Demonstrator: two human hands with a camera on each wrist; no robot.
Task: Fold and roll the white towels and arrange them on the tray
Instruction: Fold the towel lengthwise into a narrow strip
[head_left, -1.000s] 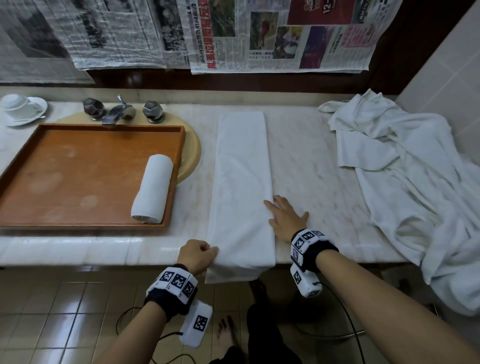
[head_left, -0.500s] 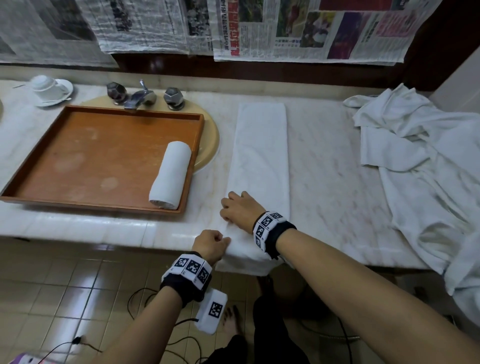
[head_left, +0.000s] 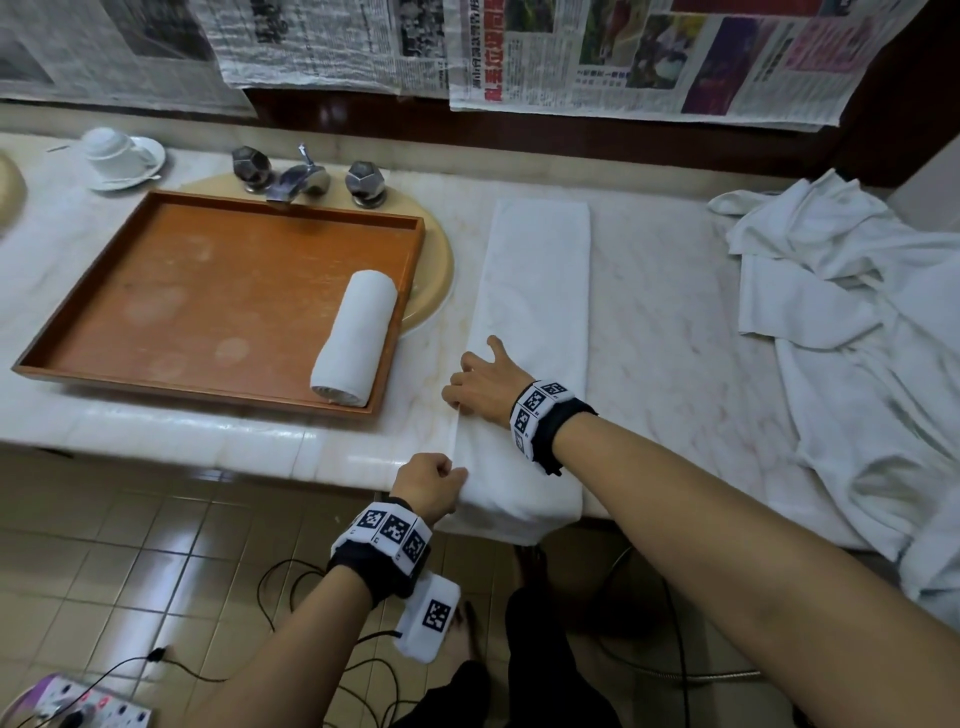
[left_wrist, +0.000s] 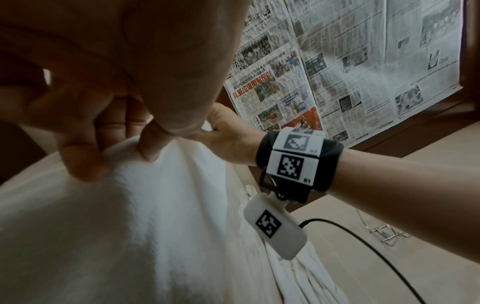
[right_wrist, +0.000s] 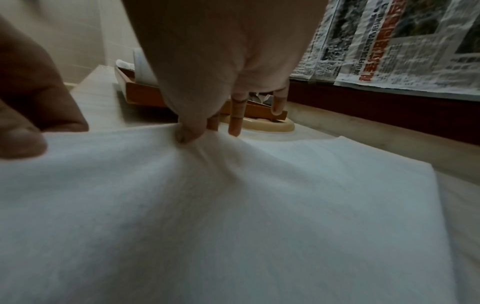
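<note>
A long folded white towel (head_left: 537, 291) lies across the marble counter (head_left: 665, 332), its near end hanging over the front edge. My left hand (head_left: 436, 480) (left_wrist: 122, 154) pinches the towel's (left_wrist: 145, 216) left edge at the counter's front. Just beyond it, my right hand (head_left: 475, 382) (right_wrist: 192, 133) reaches across the towel (right_wrist: 233, 205) and pinches the same left edge, puckering the cloth. A rolled white towel (head_left: 356, 338) lies at the right side of the wooden tray (head_left: 208, 291).
A heap of loose white towels (head_left: 857, 338) covers the counter's right end. Behind the tray are a tap (head_left: 304, 179) and a cup on a saucer (head_left: 122, 156). Newspaper hangs on the wall. Cables trail on the tiled floor (head_left: 130, 571).
My right hand has moved from the towel's right edge across to its left edge and taken hold there. My left hand has kept its grip at the front.
</note>
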